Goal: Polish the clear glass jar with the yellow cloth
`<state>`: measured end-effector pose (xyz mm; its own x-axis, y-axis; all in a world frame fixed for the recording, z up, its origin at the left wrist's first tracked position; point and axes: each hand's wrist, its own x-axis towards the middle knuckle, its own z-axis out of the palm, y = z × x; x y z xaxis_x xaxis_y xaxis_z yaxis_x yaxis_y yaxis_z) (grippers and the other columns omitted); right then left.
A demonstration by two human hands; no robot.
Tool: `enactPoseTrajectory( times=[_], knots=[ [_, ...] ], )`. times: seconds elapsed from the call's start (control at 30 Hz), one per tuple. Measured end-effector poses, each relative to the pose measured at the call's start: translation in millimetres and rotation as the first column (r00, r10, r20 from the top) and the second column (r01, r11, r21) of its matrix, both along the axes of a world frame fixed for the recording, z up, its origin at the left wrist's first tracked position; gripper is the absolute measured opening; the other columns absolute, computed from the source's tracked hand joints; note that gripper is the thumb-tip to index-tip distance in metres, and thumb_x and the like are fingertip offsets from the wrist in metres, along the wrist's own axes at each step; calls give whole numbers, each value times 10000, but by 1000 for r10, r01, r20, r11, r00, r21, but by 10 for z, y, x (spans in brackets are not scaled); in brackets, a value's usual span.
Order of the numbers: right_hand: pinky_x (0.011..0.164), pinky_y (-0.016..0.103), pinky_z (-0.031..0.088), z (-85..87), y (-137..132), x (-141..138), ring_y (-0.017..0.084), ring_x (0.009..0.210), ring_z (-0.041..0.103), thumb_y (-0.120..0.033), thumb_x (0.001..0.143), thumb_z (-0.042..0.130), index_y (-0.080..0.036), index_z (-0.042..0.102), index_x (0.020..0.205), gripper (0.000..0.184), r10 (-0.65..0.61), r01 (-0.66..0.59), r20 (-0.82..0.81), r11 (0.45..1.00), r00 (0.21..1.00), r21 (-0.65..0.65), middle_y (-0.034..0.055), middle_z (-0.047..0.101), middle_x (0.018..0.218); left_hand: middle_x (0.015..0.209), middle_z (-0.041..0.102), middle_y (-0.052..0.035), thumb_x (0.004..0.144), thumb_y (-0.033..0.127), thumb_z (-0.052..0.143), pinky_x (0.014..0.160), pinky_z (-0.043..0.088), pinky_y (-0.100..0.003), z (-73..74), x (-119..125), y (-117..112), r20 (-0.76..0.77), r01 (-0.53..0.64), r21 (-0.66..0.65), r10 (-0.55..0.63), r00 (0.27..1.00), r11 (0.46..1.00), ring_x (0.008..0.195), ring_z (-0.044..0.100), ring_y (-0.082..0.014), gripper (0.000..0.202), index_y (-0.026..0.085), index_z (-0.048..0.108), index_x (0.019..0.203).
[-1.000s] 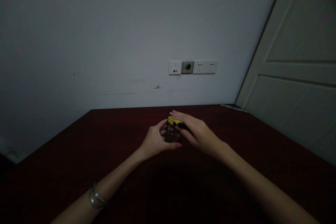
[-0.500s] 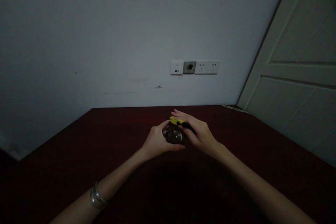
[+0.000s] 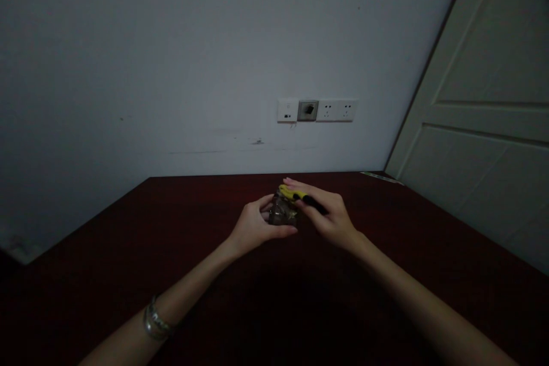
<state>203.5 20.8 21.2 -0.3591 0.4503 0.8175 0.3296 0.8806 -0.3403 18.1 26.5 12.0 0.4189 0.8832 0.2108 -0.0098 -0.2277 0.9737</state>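
My left hand (image 3: 251, 227) is wrapped round a small, clear, shiny glass-like object (image 3: 282, 214), thumb along its near side and fingers behind. Its exact kind is too dark to tell. In my right hand (image 3: 334, 214) is a yellow and black thing (image 3: 291, 193), pressed between thumb and fingers, its kind unclear. The yellow end touches or nearly touches the upper rim of the clear object. Part of the black end is hidden by the right hand. Both hands are above the dark red table (image 3: 193, 206).
A white wall (image 3: 193, 57) with a row of sockets (image 3: 334, 110) rises behind the table. On the right stands a pale panelled door (image 3: 484, 108). A thin pale strip (image 3: 381, 177) lies at the table's far right edge. A bracelet (image 3: 155, 323) circles the left wrist.
The clear object has tilted and risen slightly within my left hand. The yellow and black thing has shifted a little to the right with my right hand, staying at the object's top.
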Motion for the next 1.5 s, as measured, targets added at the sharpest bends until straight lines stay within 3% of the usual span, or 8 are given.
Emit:
enactPoseTrajectory(
  times=[0.17, 0.27, 0.5, 0.8, 1.07, 1.2, 1.33, 1.5],
  knots=[
    [1083, 501, 387, -9, -69, -25, 217, 1297, 450, -91, 858, 467, -215, 452, 1348, 506, 51, -91, 198, 976, 979, 199, 81, 529, 1359, 989, 708, -85, 527, 212, 810, 801, 519, -348, -38, 18, 53, 27, -38, 31, 37, 999, 999, 875, 667, -216, 545, 121, 622, 1031],
    [1083, 490, 387, -6, -73, -31, 210, 1308, 434, -66, 848, 462, -201, 439, 1357, 527, 77, -146, 290, 963, 954, 226, 90, 528, 1359, 959, 716, -73, 514, 182, 801, 786, 516, -335, -62, 19, 75, 15, -77, 48, 76, 997, 996, 878, 662, -224, 523, 125, 643, 1010],
    [1018, 437, 469, 31, 24, 14, 193, 1168, 580, -150, 881, 530, -244, 603, 1202, 342, 56, -61, -45, 991, 997, -118, 56, 618, 1259, 957, 717, -92, 577, 278, 793, 801, 502, -343, -19, 10, 6, -2, -66, -51, 66, 998, 997, 836, 660, -195, 502, 109, 643, 1026],
    [1084, 520, 373, 1, -50, -32, 208, 1231, 525, -119, 844, 571, -273, 603, 1198, 388, 192, -192, -8, 980, 981, -53, 33, 621, 1255, 1028, 702, -116, 607, 327, 781, 692, 523, -301, -83, -17, 72, 13, -40, -15, 41, 999, 999, 849, 656, -205, 529, 120, 643, 1073],
    [1016, 444, 451, -39, 138, 58, 215, 1145, 594, -320, 879, 566, -251, 662, 1097, 248, 127, -189, -196, 923, 972, -335, 42, 656, 1204, 1035, 709, -96, 562, 275, 812, 835, 501, -359, -56, -42, 78, -20, 24, -12, -24, 1000, 1000, 899, 664, -219, 570, 124, 629, 1081],
    [1022, 452, 434, -93, 135, 4, 249, 1177, 564, -440, 772, 678, -239, 560, 1230, 514, 179, -265, -244, 885, 953, -382, 86, 595, 1283, 963, 721, -103, 570, 329, 809, 820, 504, -343, -70, -67, 88, 37, 48, -58, -46, 998, 997, 857, 663, -207, 502, 109, 665, 997],
    [1070, 480, 369, -166, 73, -102, 288, 1289, 445, -389, 533, 857, -270, 356, 1380, 991, 169, -223, -192, 925, 967, -308, 122, 440, 1419, 996, 703, -141, 594, 409, 785, 702, 538, -325, -66, -80, 67, 91, 73, -184, -57, 994, 980, 827, 659, -215, 520, 96, 668, 993],
    [1105, 507, 311, -240, -1, -188, 306, 1345, 357, -346, 558, 855, -290, 206, 1441, 1097, 100, -119, -103, 970, 990, -210, 136, 302, 1486, 926, 697, -126, 623, 430, 760, 611, 526, -268, -2, -79, 6, 71, 80, -217, -66, 995, 973, 765, 648, -188, 489, 96, 671, 968]
  ],
)
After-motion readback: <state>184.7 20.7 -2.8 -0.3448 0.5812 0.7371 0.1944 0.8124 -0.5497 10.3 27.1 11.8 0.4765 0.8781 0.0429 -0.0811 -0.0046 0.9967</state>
